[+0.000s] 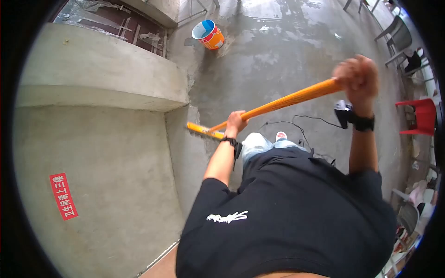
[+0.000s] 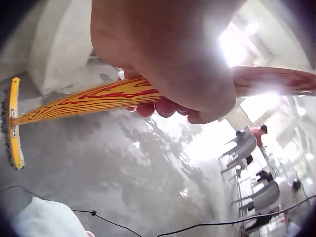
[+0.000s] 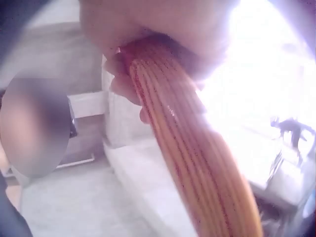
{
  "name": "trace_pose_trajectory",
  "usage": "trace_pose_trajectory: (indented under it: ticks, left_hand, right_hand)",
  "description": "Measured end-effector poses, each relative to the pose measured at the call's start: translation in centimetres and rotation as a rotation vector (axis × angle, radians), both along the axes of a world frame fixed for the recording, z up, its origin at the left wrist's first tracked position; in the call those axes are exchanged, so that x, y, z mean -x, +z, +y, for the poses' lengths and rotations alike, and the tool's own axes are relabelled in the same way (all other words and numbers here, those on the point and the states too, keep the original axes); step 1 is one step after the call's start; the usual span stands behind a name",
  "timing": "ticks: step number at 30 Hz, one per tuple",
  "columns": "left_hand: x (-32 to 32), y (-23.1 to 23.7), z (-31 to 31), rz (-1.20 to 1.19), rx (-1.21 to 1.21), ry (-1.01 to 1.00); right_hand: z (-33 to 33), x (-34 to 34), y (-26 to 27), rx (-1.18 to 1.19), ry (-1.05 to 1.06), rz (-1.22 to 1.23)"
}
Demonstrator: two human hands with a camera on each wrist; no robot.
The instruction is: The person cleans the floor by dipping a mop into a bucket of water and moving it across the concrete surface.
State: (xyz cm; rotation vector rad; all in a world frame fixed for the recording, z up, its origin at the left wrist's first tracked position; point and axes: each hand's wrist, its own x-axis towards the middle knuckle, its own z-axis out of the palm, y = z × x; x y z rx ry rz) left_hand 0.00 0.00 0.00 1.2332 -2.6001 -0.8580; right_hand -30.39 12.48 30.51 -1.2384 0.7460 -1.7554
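1. One long-handled brush point(image 1: 296, 98) slants in front of the person's body, from high on the right down to low on the left.
2. Right hand point(image 1: 358, 79): raised, fingers curled round the top end of the wooden handle point(image 2: 89, 99) (glare washes out much of the right wrist view, but the grip shows).
3. Left hand point(image 1: 237, 122): lower along the same handle, wrapped round it between the right hand and the brush head point(image 1: 197, 128).
4. That head is a yellow bar with dark bristles, near the foot of the grey wall point(image 1: 102, 157); I cannot tell whether the bristles touch the floor point(image 1: 259, 74).
5. Wet patches shine on the concrete, and an orange-and-red bucket point(image 1: 214, 41), blue inside, stands farther off beyond the brush.
6. Black cable point(image 1: 320, 119) runs near the legs in pale jeans point(image 1: 255, 144).
7. Rightward sit a red chair point(image 1: 422, 117) and a grey chair point(image 1: 401, 36); leftward, a red sign point(image 1: 64, 196) marks the wall.
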Motion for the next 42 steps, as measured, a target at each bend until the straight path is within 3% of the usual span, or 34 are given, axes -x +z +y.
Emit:
trace_pose_trajectory:
  ticks: [2, 3, 6, 9, 12, 20, 26, 27, 32, 36, 42]
  left_hand:
    - [5.2, -0.6, 0.7, 0.001, -0.026, -0.067]
    - [2.8, 1.8, -6.5, -0.173, -0.059, -0.118]
    - [10.9, 0.4, -12.2, -0.207, -0.056, -0.304]
    - [14.7, -0.8, -16.6, -0.204, -0.032, -0.508]
    - [19.2, 1.3, -20.3, -0.279, -0.077, -0.619]
    - [26.3, 5.7, -26.4, -0.361, 0.070, -0.837]
    - [26.8, 8.8, -28.9, -0.416, 0.189, -0.758]
    - [27.4, 6.8, -26.6, -0.370, 0.243, -0.781]
    - [27.6, 5.3, -25.6, -0.292, 0.296, -0.766]
    - [27.3, 3.7, -27.2, -0.192, 0.279, -0.714]
    - [25.0, 0.8, -31.6, -0.137, 0.199, -0.539]
  right_hand:
    - [4.0, 3.9, 0.7, -0.042, -0.268, -0.012]
    - [-0.6, 4.2, -2.2, -0.079, -0.391, -0.206]
    - [1.5, 10.2, -6.2, -0.111, -0.614, -0.336]
    - [3.6, 10.6, -9.9, -0.178, -0.971, -0.447]
    - [4.9, 11.4, -12.2, -0.273, -1.310, -0.526]
    - [5.9, 11.2, -15.0, -0.414, -1.590, -0.754]
    - [4.6, 11.6, -14.3, -0.413, -1.481, -0.832]
    - [7.4, 11.9, -18.2, -0.345, -1.449, -0.843]
    - [7.3, 12.5, -16.4, -0.236, -1.345, -0.717]
    - [4.2, 12.1, -13.4, -0.117, -1.109, -0.546]
    - [-8.3, 8.2, -3.4, -0.183, -0.908, -0.203]
